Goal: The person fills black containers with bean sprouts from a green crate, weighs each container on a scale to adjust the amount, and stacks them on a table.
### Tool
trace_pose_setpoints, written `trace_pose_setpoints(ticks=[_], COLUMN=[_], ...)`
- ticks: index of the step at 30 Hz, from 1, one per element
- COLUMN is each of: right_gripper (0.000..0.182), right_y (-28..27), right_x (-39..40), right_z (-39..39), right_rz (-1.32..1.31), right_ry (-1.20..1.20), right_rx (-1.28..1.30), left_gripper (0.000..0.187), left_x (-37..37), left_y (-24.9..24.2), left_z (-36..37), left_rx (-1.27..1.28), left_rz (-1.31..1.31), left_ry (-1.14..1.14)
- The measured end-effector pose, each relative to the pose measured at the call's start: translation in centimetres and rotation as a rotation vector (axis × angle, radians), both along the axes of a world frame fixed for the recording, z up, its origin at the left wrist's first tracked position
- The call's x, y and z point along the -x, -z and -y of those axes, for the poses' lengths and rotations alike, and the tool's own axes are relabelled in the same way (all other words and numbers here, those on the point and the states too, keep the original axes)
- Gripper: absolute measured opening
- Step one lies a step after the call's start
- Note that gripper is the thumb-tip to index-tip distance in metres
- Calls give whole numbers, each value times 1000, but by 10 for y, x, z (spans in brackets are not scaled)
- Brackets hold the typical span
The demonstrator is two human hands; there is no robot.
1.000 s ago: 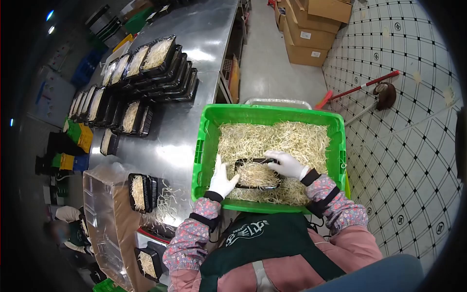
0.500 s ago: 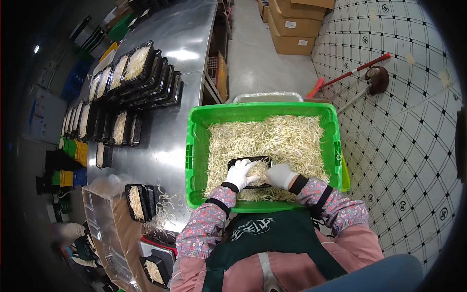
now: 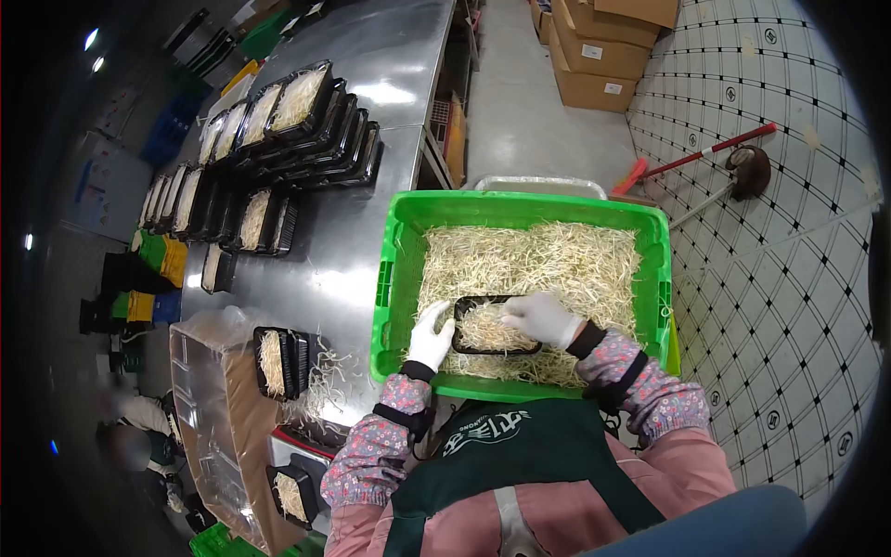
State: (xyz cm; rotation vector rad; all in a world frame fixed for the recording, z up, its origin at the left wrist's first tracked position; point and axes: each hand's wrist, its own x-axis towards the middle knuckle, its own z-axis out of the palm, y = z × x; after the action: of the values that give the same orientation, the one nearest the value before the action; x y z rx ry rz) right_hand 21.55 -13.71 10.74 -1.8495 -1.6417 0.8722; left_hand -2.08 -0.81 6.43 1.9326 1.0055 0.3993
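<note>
A black plastic tray [image 3: 467,348] filled with bean sprouts [image 3: 492,327] rests on the loose sprouts inside a green crate [image 3: 520,206]. My left hand [image 3: 431,340], in a white glove, is at the tray's left side with its thumb and fingers apart. Across the tray's right end reaches my right hand [image 3: 546,320], also gloved, its fingers drawn together on the sprouts. The right fingertips are partly hidden against them.
Stacked black trays of sprouts [image 3: 297,100] stand on the steel table [image 3: 325,251] at left. Nearer are another tray stack [image 3: 271,364], spilled sprouts [image 3: 327,376] and a plastic-lined carton [image 3: 243,418]. Cardboard boxes [image 3: 599,70] and a red-handled tool [image 3: 715,148] lie beyond the crate.
My left hand has come off the sprouts to the tray's left side. My right hand has opened out somewhat over the tray's right end. The camera view has shifted.
</note>
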Motion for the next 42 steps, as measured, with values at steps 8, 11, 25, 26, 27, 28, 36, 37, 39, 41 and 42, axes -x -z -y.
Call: trace_pose_setpoints(ticks=[8,11,25,26,27,28,36,37,39,41,42], right_gripper=[39,59,56,53,50,47,44,42,39,39,38], right_y=[30,77,-26,-46,-50,-52,-69,-68,-72,-80,-89], right_x=[10,37,-22,-23,-28,-25,81,93,108,109,107], right_z=[-3,-4,-20,-19,-24,-28,-81,-88,-96,-110,-116], right_rz=[231,317,-448,-657,-666,-585,243,231,184,116,59], right_ry=[-110,-262,-125,27,87,135,-312,-398,-469,-577,-596], right_rx=[-95,-193,-29,-24,-82,-120,-489,-509,-557,-415,-456], left_gripper=[55,55,64,62,63,63,59,59,58,58,57], left_x=[6,-6,3,9,16,21,34,39,60,83,93], left_y=[41,50,-17,-30,-40,-48,-81,-86,-87,-89,-92], left_z=[-1,-2,16,16,13,14,35,36,33,31,29], left_rx=[810,812,727,702,722,691,600,575,590,613,601], left_rz=[-194,-184,378,435,439,471,718,740,749,756,750], left_ry=[-146,-156,-366,-395,-429,-463,-565,-584,-601,-613,-642])
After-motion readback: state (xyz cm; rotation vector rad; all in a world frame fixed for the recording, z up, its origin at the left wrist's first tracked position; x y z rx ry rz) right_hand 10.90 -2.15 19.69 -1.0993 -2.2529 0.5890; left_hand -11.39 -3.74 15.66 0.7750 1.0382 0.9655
